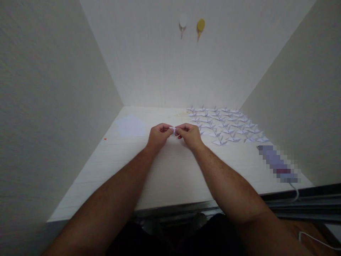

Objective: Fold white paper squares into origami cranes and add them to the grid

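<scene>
A small piece of folded white paper (174,130) is pinched between my two hands above the middle of the table. My left hand (161,133) grips its left side with thumb and fingers closed. From the right, my right hand (188,133) pinches the other side. The fingers cover most of the paper, so its exact shape is hidden. Just beyond my right hand, several white folded paper cranes (220,122) stand in rows at the back right of the table.
White paper sheets (130,125) lie at the back left, near a tiny orange bit (105,139). At the right is a blurred-out device (277,163) with a cable (296,193). Walls enclose the table (170,181) on three sides. A white hook (182,21) and a yellow hook (200,25) hang on the back wall.
</scene>
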